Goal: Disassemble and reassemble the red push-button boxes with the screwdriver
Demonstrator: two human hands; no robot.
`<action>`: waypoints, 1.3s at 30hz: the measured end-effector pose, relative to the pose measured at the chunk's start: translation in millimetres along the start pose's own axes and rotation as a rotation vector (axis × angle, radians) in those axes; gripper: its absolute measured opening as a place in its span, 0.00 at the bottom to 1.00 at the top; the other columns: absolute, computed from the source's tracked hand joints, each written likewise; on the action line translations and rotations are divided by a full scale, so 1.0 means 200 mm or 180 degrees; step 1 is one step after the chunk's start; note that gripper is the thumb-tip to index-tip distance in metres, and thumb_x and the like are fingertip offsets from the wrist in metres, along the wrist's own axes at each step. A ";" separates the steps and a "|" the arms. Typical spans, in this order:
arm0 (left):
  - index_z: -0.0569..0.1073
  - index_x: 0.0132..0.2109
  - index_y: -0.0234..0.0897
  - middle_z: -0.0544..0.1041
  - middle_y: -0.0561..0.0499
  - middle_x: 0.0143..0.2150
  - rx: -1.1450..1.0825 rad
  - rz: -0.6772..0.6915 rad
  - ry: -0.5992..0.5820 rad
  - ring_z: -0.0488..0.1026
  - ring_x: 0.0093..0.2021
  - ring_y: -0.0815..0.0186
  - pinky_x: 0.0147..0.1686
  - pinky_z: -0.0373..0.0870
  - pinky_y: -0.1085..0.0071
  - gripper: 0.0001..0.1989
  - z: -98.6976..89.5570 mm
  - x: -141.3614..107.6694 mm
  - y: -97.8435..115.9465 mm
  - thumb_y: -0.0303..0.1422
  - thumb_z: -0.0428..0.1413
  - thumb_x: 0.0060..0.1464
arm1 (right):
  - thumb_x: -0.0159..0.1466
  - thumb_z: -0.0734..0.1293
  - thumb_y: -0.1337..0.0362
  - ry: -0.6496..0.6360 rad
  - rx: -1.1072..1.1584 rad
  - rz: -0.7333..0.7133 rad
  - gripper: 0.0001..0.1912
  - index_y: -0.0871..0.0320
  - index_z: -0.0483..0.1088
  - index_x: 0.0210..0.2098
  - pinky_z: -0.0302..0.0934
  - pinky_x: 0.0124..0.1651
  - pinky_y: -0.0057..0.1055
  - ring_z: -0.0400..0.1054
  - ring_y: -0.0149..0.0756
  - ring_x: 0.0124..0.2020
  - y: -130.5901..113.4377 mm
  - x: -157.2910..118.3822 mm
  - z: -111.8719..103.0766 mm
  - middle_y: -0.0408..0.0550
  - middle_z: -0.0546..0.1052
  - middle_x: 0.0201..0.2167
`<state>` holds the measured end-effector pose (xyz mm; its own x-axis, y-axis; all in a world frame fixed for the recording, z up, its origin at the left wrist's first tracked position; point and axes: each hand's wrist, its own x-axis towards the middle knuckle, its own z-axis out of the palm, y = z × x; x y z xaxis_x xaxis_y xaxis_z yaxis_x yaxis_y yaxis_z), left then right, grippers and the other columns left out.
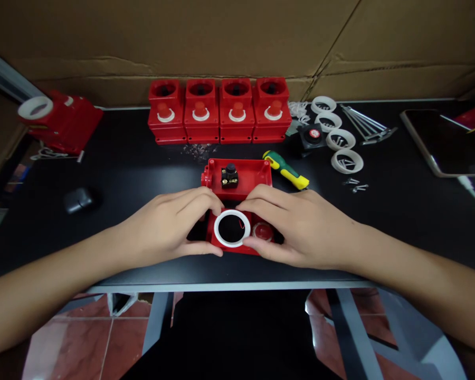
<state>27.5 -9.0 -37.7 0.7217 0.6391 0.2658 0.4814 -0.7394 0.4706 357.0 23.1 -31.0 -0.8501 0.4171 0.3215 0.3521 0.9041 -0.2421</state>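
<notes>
A red plastic box cover point(242, 249) lies near the table's front edge, with a white ring point(232, 244) around its round dark opening. My left hand point(174, 221) is curled around the cover's left side, fingertips at the far edge and thumb at the near edge. My right hand point(296, 221) grips the ring from the right, its thumb on the lower rim and its fingers by the upper rim. A red knob point(263, 231) on the cover is partly under that hand. Just beyond is an open red box base point(250, 178) holding a black switch block point(229, 177).
Several red boxes point(201, 129) stand in a row at the back. A yellow-green screwdriver point(287, 170), a black switch point(312, 135), white rings with screws point(347, 162), long bolts point(366, 124) and a phone point(445, 142) lie rightward. Leftward are another red box point(69, 124) and a black case point(79, 200).
</notes>
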 end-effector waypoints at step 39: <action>0.74 0.54 0.42 0.88 0.43 0.58 -0.0035 0.0051 0.0018 0.87 0.47 0.59 0.46 0.81 0.66 0.19 -0.01 0.02 0.01 0.51 0.67 0.84 | 0.89 0.68 0.45 0.0101 0.0001 -0.0050 0.24 0.62 0.81 0.60 0.67 0.32 0.33 0.83 0.37 0.36 0.01 -0.01 0.02 0.54 0.89 0.51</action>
<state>29.8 -7.7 -35.2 0.7265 0.6284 0.2781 0.4643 -0.7472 0.4755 357.2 23.5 -35.1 -0.8427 0.4056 0.3541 0.3386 0.9106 -0.2371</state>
